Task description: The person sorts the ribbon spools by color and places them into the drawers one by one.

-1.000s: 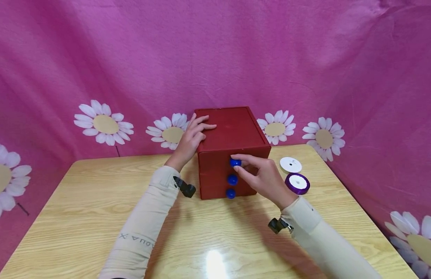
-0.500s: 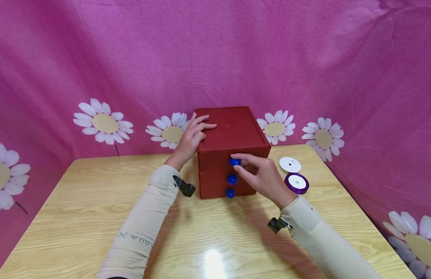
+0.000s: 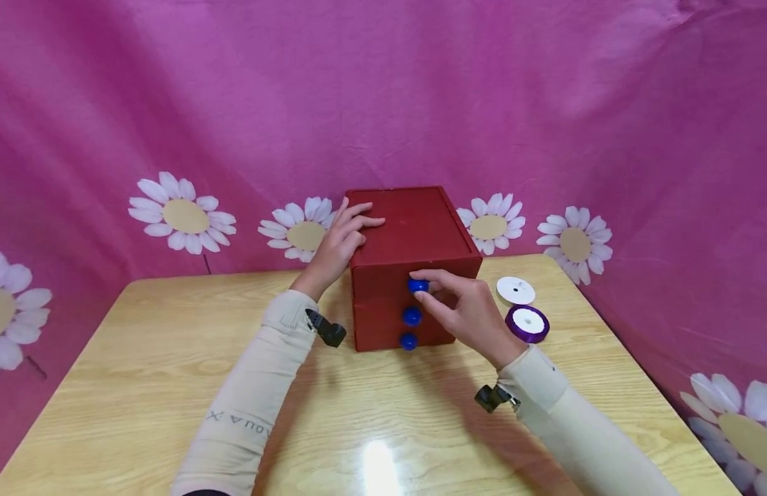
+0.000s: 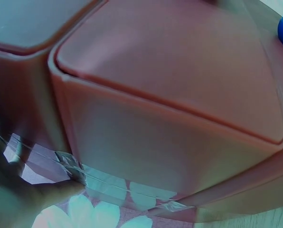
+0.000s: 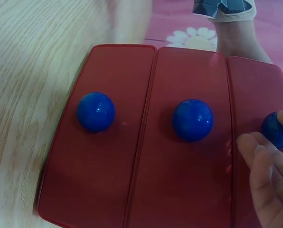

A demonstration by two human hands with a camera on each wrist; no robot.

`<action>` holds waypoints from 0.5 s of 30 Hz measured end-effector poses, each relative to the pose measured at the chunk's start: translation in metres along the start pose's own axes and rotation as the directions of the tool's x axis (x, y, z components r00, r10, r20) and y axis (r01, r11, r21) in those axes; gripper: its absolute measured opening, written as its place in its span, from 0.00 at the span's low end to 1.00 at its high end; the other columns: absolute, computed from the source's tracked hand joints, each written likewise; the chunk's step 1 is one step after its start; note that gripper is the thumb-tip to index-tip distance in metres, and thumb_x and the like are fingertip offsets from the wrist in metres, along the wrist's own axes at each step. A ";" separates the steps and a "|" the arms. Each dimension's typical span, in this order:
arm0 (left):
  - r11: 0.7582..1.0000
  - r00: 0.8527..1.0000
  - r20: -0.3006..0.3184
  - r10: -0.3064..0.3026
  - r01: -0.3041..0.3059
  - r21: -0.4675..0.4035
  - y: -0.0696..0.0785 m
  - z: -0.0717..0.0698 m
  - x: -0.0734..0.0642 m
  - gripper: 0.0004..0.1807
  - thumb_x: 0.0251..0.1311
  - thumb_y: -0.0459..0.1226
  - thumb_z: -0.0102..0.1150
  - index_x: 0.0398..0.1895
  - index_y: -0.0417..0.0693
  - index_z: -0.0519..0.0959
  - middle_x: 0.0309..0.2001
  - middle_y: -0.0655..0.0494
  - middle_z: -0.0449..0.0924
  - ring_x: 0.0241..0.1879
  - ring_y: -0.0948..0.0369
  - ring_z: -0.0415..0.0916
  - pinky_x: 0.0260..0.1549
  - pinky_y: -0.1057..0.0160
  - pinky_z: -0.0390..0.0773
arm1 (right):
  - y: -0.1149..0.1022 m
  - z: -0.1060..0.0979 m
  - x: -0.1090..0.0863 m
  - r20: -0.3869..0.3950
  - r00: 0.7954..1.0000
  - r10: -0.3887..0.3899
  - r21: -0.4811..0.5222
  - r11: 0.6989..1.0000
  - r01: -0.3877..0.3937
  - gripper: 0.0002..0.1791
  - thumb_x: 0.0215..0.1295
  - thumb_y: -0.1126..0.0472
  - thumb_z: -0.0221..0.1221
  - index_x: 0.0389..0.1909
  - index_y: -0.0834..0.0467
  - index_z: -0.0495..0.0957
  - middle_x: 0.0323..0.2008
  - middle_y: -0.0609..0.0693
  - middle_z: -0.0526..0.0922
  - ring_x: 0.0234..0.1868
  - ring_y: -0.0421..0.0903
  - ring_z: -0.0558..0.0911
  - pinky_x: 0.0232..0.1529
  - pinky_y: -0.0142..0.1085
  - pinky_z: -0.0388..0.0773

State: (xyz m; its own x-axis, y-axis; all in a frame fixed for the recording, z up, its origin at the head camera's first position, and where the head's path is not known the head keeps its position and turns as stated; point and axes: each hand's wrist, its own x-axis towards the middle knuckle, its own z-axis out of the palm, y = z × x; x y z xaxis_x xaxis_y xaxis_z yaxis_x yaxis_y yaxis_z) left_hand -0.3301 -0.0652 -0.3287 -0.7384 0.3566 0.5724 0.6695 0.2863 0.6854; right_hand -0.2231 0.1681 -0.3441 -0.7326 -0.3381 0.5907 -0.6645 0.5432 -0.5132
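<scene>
A red box of drawers [image 3: 414, 231] stands on the wooden table, its front bearing three round blue knobs in a column. The thumb and fingers of my right hand [image 3: 468, 310] pinch the top knob [image 3: 418, 285]; the right wrist view shows the same hold at its right edge. Below it are the middle knob [image 5: 193, 120] and the bottom knob [image 5: 96, 112]. All three drawer fronts look flush. My left hand [image 3: 338, 244] rests along the box's upper left edge, fingers spread over the top. The left wrist view shows part of that hand beside the red side wall [image 4: 146, 142].
Right of the box lie a white spool [image 3: 516, 291] and, nearer, a purple ribbon roll [image 3: 527, 324] with a white centre. A pink cloth [image 3: 383, 89] printed with daisies hangs behind and around the table [image 3: 172, 365].
</scene>
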 end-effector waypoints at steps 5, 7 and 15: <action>1.000 1.000 0.015 0.000 0.000 0.016 0.002 0.001 0.001 0.23 0.56 0.29 0.38 0.51 0.50 0.77 0.63 0.53 0.60 0.69 0.53 0.31 0.63 0.49 0.36 | 0.003 0.000 0.000 -0.030 0.999 -0.016 -0.013 1.000 0.015 0.20 0.54 0.56 0.62 0.49 0.42 0.77 0.27 0.36 0.77 0.25 0.33 0.75 0.19 0.29 0.71; 1.000 1.000 0.014 0.001 -0.001 0.009 0.008 -0.001 0.000 0.23 0.57 0.27 0.38 0.51 0.46 0.77 0.63 0.50 0.60 0.69 0.51 0.31 0.63 0.48 0.36 | 0.003 0.001 0.000 -0.033 0.999 -0.016 -0.006 1.000 0.016 0.19 0.54 0.56 0.62 0.49 0.42 0.77 0.27 0.36 0.78 0.26 0.33 0.76 0.19 0.29 0.72; 0.998 0.998 0.037 -0.057 0.057 -0.018 0.044 -0.006 -0.007 0.22 0.56 0.26 0.35 0.52 0.36 0.74 0.63 0.42 0.57 0.69 0.49 0.29 0.63 0.47 0.34 | 0.002 0.001 0.000 -0.015 1.000 0.006 0.038 0.999 -0.006 0.19 0.55 0.54 0.61 0.50 0.42 0.76 0.29 0.37 0.79 0.28 0.32 0.78 0.25 0.29 0.75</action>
State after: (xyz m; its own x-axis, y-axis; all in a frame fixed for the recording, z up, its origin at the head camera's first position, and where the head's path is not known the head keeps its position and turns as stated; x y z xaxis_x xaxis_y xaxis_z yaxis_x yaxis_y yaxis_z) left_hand -0.2959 -0.0608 -0.3001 -0.7716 0.3723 0.5158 0.6247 0.2906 0.7248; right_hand -0.2244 0.1686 -0.3457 -0.7346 -0.3231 0.5966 -0.6653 0.5157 -0.5398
